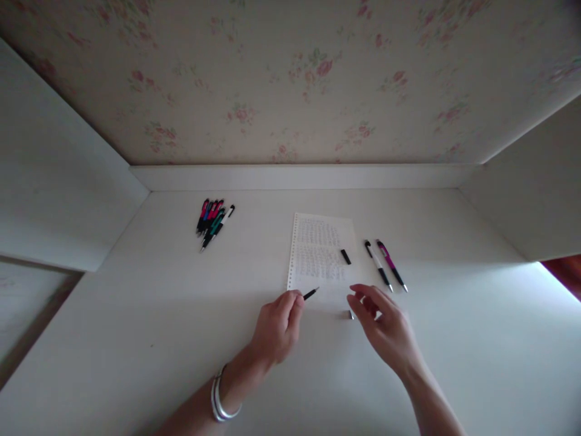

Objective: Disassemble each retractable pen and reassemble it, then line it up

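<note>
My left hand [278,327] is closed in a pinch on a thin black pen part [311,294] whose tip points up and right, over the lower edge of a written sheet of paper [320,254]. My right hand [380,326] hovers just to the right with its fingers apart and curved, holding nothing. A small dark piece [350,314] lies on the desk by its fingertips. A short black pen piece [345,257] rests on the right side of the paper.
Two pens, one white and black [378,265] and one magenta [391,265], lie right of the paper. A pile of several coloured pens [213,221] lies at the back left. White side panels and a floral wall enclose the white desk [158,315].
</note>
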Demonstrator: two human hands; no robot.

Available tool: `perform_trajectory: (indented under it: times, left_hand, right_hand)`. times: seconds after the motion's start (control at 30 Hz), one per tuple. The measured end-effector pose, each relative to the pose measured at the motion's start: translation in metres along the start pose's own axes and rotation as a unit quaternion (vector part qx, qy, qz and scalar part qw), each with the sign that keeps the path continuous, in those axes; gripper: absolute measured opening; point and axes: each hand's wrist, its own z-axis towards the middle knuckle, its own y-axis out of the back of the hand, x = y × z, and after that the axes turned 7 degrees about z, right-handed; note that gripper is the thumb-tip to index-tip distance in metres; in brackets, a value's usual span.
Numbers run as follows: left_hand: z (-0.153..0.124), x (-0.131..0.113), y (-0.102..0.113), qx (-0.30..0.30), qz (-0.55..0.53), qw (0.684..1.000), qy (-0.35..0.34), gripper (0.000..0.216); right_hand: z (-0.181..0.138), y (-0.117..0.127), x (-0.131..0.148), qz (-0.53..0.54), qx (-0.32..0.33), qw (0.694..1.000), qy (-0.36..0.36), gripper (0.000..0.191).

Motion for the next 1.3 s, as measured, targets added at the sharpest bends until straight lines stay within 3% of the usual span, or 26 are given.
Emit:
perform_trajectory:
  times: [0.23, 0.43, 0.6, 0.73, 0.87, 0.97, 1.03, 1.13, 1.3]
  left_hand:
    - [-0.002, 0.004, -0.002, 0.021, -0.017, 0.999, -0.026, 0.023]
    - [0.000, 0.000, 0.002, 0.028, -0.009, 0.998, -0.054, 0.022]
    - [-0.002, -0.001, 0.002, 0.041, 0.016, 0.998, -0.051, 0.026]
    - [-0.001, 0.000, 0.001, 0.043, 0.011, 0.998, -0.043, 0.029]
    - [0.000, 0.001, 0.000, 0.033, -0.022, 0.999, -0.003, 0.025]
    - [0.001, 0.001, -0.001, 0.018, -0.049, 0.998, 0.026, 0.022]
    - [0.001, 0.000, -0.001, 0.017, -0.059, 0.998, 0.032, 0.021]
    - [0.001, -0.002, -0.001, 0.024, -0.056, 0.998, 0.029, 0.021]
    - [0.000, -0.002, -0.001, 0.036, -0.045, 0.998, 0.021, 0.023]
  right_hand:
    - [0.022, -0.010, -0.011, -0.161, -0.075, 0.983, 0.053, 0.029]
    - [0.062, -0.018, -0.020, -0.304, -0.075, 0.943, 0.114, 0.035]
    - [0.070, -0.021, -0.023, -0.301, -0.053, 0.944, 0.123, 0.032]
    - [0.068, -0.021, -0.024, -0.183, -0.064, 0.973, 0.123, 0.031]
    - [0.059, -0.023, -0.022, 0.096, -0.070, 0.992, 0.031, 0.027]
    - [0.044, -0.025, -0.012, 0.317, -0.022, 0.947, -0.046, 0.028]
    - [0.033, -0.026, -0.003, 0.406, 0.019, 0.909, -0.091, 0.035]
    - [0.019, -0.029, 0.008, 0.437, 0.044, 0.894, -0.090, 0.028]
    - [0.014, -0.042, 0.017, 0.465, -0.049, 0.879, -0.088, 0.022]
